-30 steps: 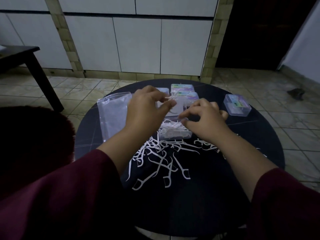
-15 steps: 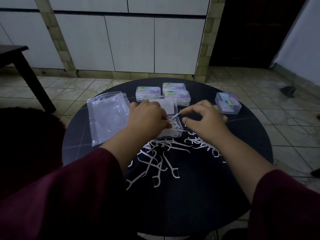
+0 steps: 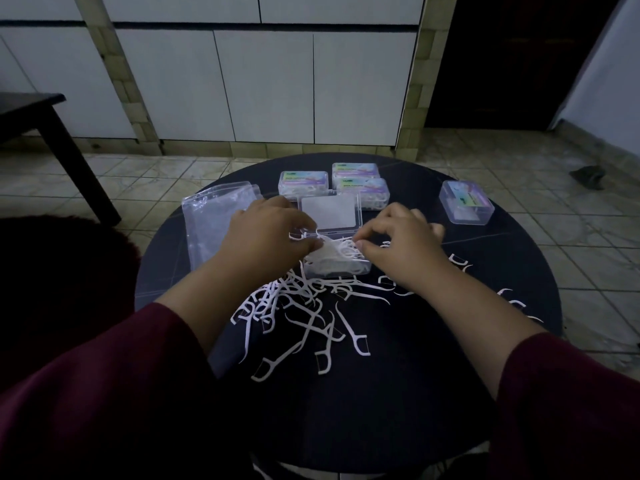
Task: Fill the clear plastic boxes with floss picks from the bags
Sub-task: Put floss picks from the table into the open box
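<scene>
An open clear plastic box sits mid-table, its lid flipped back, with white floss picks heaped inside. My left hand is at the box's left side, fingers curled and pinching picks over it. My right hand is at the box's right side, thumb and fingers pinching picks at the rim. A loose pile of white floss picks lies in front of the box. A clear plastic bag lies flat at the left.
Three closed, labelled boxes stand behind the open one, and a fourth sits at the far right. More floss picks lie scattered to the right. The round dark table stands on tiled floor; a dark bench is at the left.
My left hand came down from above the box to its left edge. Both hands closed in on the heap of picks in the open box.
</scene>
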